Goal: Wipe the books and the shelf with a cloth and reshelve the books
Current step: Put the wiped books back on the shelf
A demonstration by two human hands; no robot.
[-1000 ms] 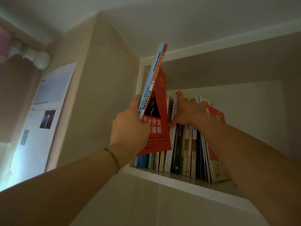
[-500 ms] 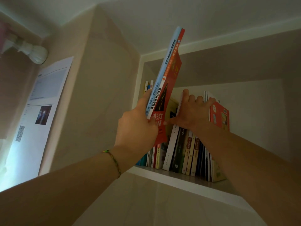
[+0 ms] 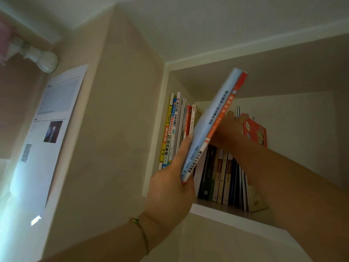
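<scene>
My left hand [image 3: 170, 184] grips the lower end of two thin books [image 3: 213, 121] held together, one pale blue and one red, tilted with their tops leaning right into the shelf opening. A row of upright books [image 3: 219, 174] stands on the high white shelf [image 3: 222, 209], with several more books [image 3: 171, 129] at the left wall. My right hand [image 3: 229, 129] reaches in behind the held books, its fingers over the tops of the right-hand group beside a red-covered book [image 3: 255, 133]. No cloth is in view.
The shelf niche is set high in a beige wall [image 3: 117, 129]. A printed paper sheet [image 3: 47, 129] hangs on the left wall below a white curtain-rod knob [image 3: 47, 62]. Bare shelf board lies right of the books.
My left hand has carried the two books up and to the right, into the shelf opening. My right hand stays on the tops of the right-hand books, now partly hidden behind the held pair.
</scene>
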